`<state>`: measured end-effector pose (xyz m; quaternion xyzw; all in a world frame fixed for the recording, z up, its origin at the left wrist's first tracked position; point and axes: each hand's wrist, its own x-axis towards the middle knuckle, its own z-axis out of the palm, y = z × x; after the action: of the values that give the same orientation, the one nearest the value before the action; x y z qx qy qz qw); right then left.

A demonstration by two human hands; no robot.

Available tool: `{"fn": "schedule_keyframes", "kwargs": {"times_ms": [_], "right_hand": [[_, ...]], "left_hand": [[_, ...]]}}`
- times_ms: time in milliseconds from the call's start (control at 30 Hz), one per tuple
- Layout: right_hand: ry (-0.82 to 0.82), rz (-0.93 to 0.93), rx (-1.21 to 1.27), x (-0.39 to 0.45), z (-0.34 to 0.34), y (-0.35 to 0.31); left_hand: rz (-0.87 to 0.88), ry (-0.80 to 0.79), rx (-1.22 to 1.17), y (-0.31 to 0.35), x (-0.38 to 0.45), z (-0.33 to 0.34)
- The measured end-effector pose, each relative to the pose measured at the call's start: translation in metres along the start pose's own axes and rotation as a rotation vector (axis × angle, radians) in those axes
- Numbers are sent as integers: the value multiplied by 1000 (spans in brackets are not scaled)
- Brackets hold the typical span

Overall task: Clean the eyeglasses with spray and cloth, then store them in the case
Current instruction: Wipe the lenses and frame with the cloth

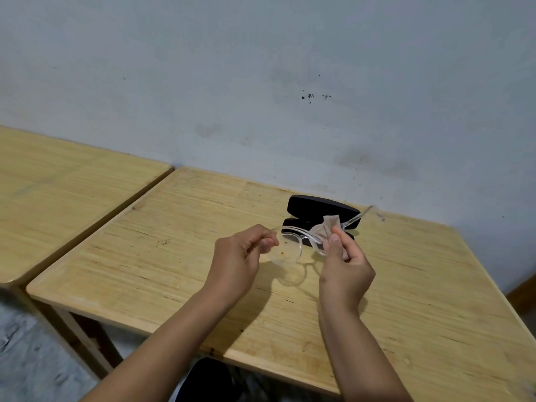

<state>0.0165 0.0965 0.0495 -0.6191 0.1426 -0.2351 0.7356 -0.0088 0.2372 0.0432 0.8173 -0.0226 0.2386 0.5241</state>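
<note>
Clear-framed eyeglasses (293, 238) hang in the air above the wooden table (179, 256). My left hand (242, 258) pinches the frame at its left hinge. My right hand (345, 266) presses a small beige cloth (326, 227) around the right lens, thumb on top. One clear temple arm sticks out to the upper right. The left lens is bare and has small specks on it. Behind the glasses, a black eyeglass case (322, 208) lies open on the table near the wall. No spray bottle is in view.
A second wooden table (58, 181) stands to the left, with a narrow gap between the two. A pale blue wall (261, 82) runs close behind the case. A dark object (208, 378) sits below the table's near edge.
</note>
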Motion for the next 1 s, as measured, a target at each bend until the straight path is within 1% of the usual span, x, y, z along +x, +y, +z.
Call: {"fn": "schedule_keyframes", "kwargs": {"times_ms": [33, 100, 167, 267, 333, 433, 500, 567, 600, 667, 733, 833, 900, 933, 1000], "right_hand": [[-12, 2, 27, 0, 1, -2], [-106, 2, -28, 2, 0, -6], [-247, 0, -136, 5, -3, -6], [-501, 64, -159, 14, -11, -12], [-664, 84, -211, 23, -15, -19], [-856, 69, -325, 38, -21, -26], [-954, 94, -402, 45, -23, -28], [-994, 114, -446, 50, -27, -31], [-983, 95, -455, 51, -28, -32], [-884, 24, -454, 52, -30, -34], [-712, -16, -380, 45, -28, -31], [-347, -3, -174, 24, -18, -15], [-141, 16, -17, 11, -9, -7], [-72, 17, 45, 7, -4, -7], [-21, 11, 113, 3, 3, -8]], "left_hand": [[30, 7, -9, 1, 0, 1], [81, 22, -7, 1, 2, -1], [113, 27, 7, 0, 5, -6], [131, 20, 24, 0, 9, -14], [123, 11, 30, -1, 13, -18], [103, 5, 25, -2, 16, -22], [80, 14, 24, -1, 18, -23], [71, 19, 27, 0, 18, -24], [66, 21, 26, 0, 18, -24], [54, 25, 25, 0, 19, -27], [59, 25, 28, 1, 18, -28], [87, 13, 34, 1, 14, -23], [111, 6, 20, 0, 10, -15], [126, 4, 14, 0, 8, -11], [158, -2, 4, 1, 5, -5]]}}
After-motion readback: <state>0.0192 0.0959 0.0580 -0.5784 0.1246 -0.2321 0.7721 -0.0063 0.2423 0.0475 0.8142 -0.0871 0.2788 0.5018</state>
